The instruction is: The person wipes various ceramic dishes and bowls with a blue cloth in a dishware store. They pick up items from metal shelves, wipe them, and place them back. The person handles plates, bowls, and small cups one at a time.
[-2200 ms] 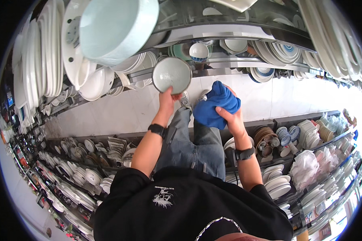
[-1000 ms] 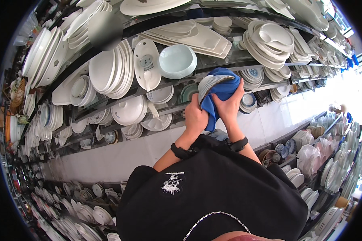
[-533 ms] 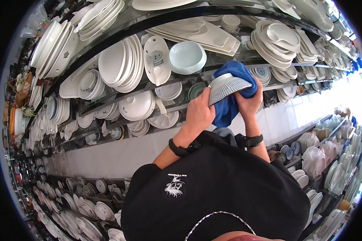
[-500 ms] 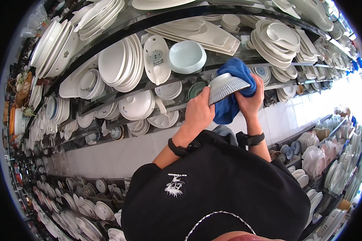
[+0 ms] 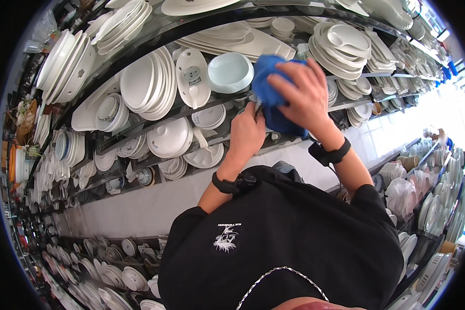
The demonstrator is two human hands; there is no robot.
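Observation:
A blue cloth (image 5: 267,85) is bunched in front of me, covering most of a bowl (image 5: 259,109); only a sliver of its edge shows. My left hand (image 5: 247,133) is closed on that edge, thumb and fingers pinching it. Over the cloth lies my right hand (image 5: 306,97), its fingers bent and pressing it against the bowl from above. Just left of the cloth, a pale blue-green square bowl (image 5: 230,73) stands on the shelf behind.
Tiered dark shelves (image 5: 155,111) ahead hold stacked white plates (image 5: 139,82), spoons and a lidded tureen (image 5: 169,138). More crockery (image 5: 108,268) lines the lower left behind me. Plastic-wrapped ware (image 5: 400,194) sits at right. A pale tiled floor (image 5: 134,204) runs between.
My right hand has swung up and left with the cloth, across the bowl, which was in plain sight before. My left hand keeps its hold on the bowl and has shifted slightly.

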